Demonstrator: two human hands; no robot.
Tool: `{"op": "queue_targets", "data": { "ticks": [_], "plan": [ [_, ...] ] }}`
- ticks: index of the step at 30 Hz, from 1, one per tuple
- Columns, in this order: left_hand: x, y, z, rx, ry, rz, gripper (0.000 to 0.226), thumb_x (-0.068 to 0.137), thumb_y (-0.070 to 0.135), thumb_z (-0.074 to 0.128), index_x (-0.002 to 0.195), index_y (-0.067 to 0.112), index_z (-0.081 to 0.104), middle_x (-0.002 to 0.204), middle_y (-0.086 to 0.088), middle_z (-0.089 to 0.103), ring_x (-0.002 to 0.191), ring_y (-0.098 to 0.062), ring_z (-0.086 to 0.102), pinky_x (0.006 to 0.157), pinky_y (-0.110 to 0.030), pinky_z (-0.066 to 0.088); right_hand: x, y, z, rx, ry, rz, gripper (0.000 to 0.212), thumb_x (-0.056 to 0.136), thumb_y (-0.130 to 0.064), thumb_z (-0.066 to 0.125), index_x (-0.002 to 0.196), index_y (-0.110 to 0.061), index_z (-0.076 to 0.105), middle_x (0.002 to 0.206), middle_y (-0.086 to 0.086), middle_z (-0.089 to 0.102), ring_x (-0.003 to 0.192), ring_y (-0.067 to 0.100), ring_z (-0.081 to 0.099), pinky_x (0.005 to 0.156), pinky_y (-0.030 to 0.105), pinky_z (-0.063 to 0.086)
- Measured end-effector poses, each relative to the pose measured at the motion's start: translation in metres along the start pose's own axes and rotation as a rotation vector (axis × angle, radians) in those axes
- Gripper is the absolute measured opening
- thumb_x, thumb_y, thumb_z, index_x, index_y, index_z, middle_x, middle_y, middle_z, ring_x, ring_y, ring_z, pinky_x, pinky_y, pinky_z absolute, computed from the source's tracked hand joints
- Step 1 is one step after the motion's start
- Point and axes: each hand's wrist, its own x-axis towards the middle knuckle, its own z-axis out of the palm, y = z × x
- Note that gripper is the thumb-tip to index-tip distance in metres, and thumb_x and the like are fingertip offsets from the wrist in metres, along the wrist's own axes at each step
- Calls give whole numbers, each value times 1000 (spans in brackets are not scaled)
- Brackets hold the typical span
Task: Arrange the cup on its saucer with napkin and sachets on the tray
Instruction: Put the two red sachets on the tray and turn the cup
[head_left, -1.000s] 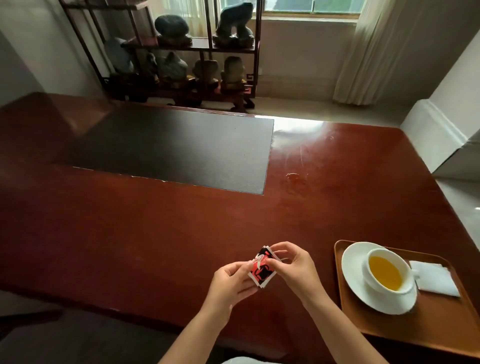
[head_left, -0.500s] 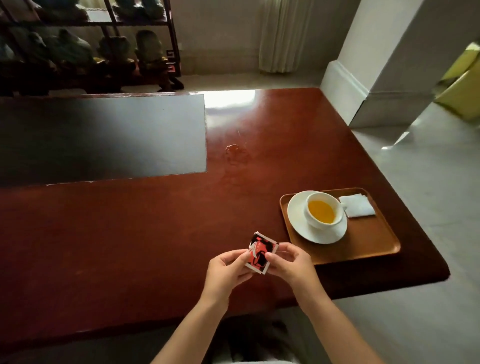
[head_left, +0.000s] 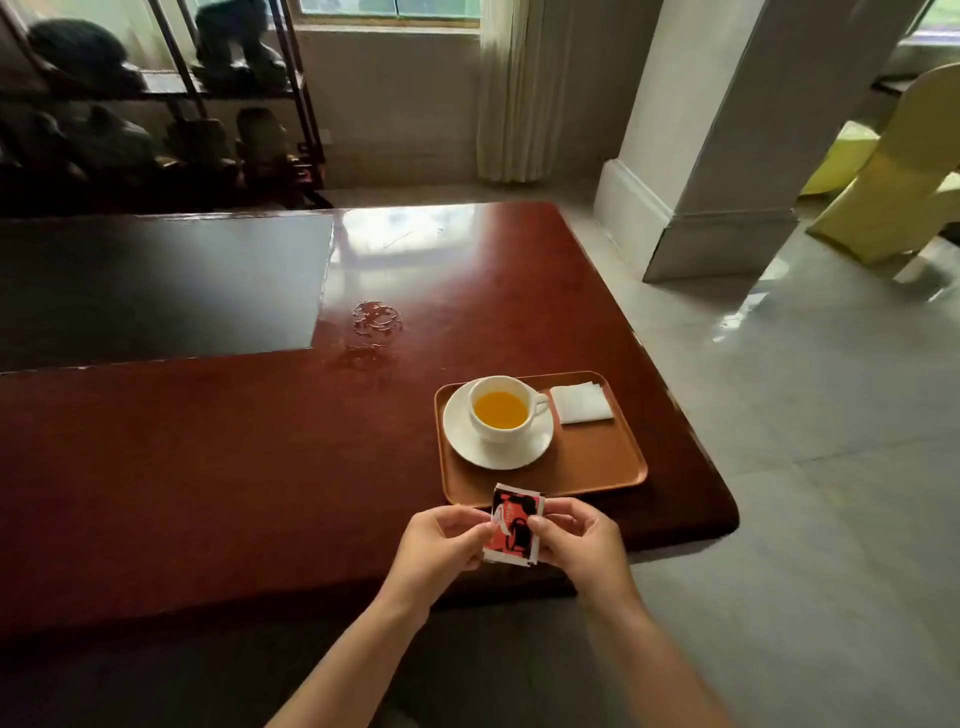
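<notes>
**Sachets in Hand, Almost Ready to Go on the Tray**

Closest to the person, two hands are up in front of the table. The left hand (head_left: 441, 543) pinches the left edge of the red and black sachets (head_left: 511, 525). The right hand (head_left: 576, 538) pinches the right edge. Both hands are closed on the little packets. It looks like more than one packet held together, but I cannot tell how many.

The sachets are in the air, just at the near edge of the tray (head_left: 597, 462). They are not on it yet.

A bit farther away, the white saucer (head_left: 467, 441) sits on the left part of the tray. The cup (head_left: 501, 410) stands on the saucer, and it has yellow drink in it. Just to the right of the cup, the white napkin (head_left: 581, 402) lies flat at the far corner of the tray.

So the cup, saucer and napkin look done. I think only the sachets are left. The bare near part of the tray seems a good spot for them.
</notes>
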Motion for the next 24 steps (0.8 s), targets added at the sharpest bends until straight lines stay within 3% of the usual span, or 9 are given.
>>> {"op": "queue_targets", "data": {
  "ticks": [8, 24],
  "plan": [
    [-28, -13, 101, -97, 187, -56, 4, 82, 18, 71, 84, 19, 74, 81, 0, 75, 78, -9, 71, 58, -18, 54, -14, 14, -85, -194, 5, -5, 14, 77, -14, 75, 86, -20, 66, 85, 5, 72, 82, 19, 69, 72, 40, 59],
    [64, 9, 134, -72, 202, -96, 5, 84, 21, 68, 82, 22, 72, 79, 1, 74, 78, -11, 69, 59, -18, 55, 80, 2, -111, -334, 14, -9, 22, 78, -12, 73, 86, -30, 64, 86, -1, 71, 85, 14, 67, 77, 44, 58]
  ]
}}
